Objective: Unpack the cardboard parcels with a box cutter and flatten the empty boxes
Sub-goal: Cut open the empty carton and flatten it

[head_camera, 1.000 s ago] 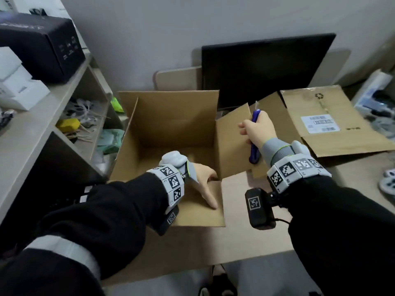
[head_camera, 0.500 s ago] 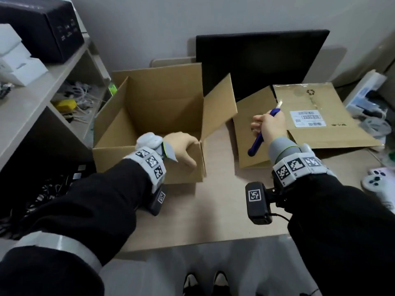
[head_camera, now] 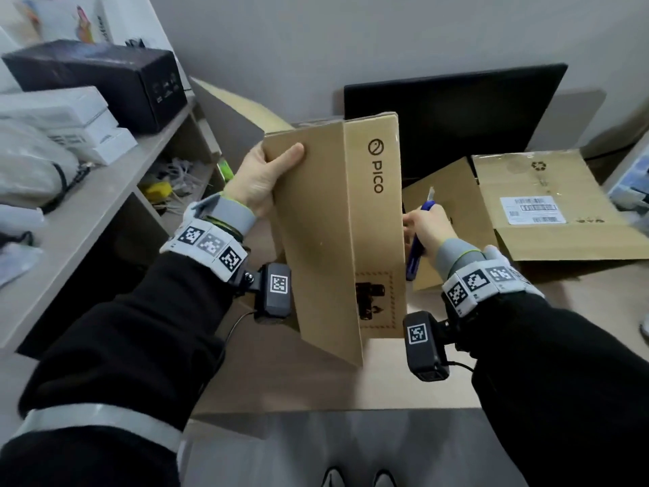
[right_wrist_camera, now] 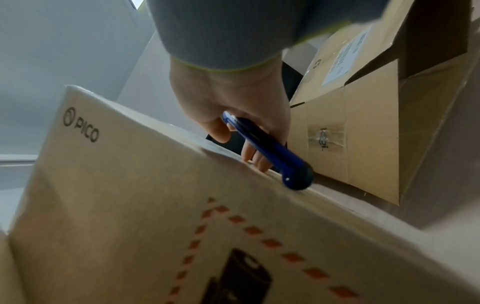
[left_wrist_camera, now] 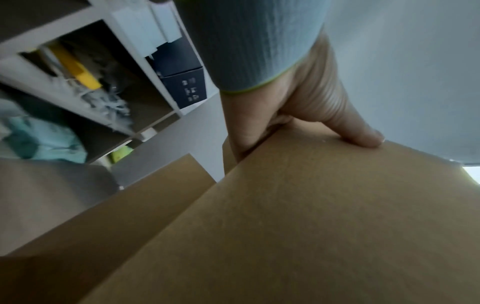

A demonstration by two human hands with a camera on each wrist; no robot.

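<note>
A brown cardboard box (head_camera: pixel 337 223) printed "PICO" is lifted off the table and turned so its bottom faces me. My left hand (head_camera: pixel 261 175) grips its upper left corner, thumb on the near face (left_wrist_camera: pixel 361 137), fingers hidden behind. My right hand (head_camera: pixel 423 223) is at the box's right edge and holds a blue box cutter (head_camera: pixel 416 247), blade pointing up. In the right wrist view the cutter (right_wrist_camera: pixel 267 152) lies across my palm while my fingertips (right_wrist_camera: pixel 253 158) touch the box edge (right_wrist_camera: pixel 155 205).
A flattened box with a shipping label (head_camera: pixel 548 205) lies on the table (head_camera: pixel 386 374) at the right. A dark monitor (head_camera: pixel 453 114) leans on the wall behind. Shelves (head_camera: pixel 105 191) with a black box (head_camera: pixel 102 79) and white boxes stand at the left.
The open box stood on the table with my left hand on its front wall. Now it is raised and tipped over, and my right hand with the cutter has come to its right edge.
</note>
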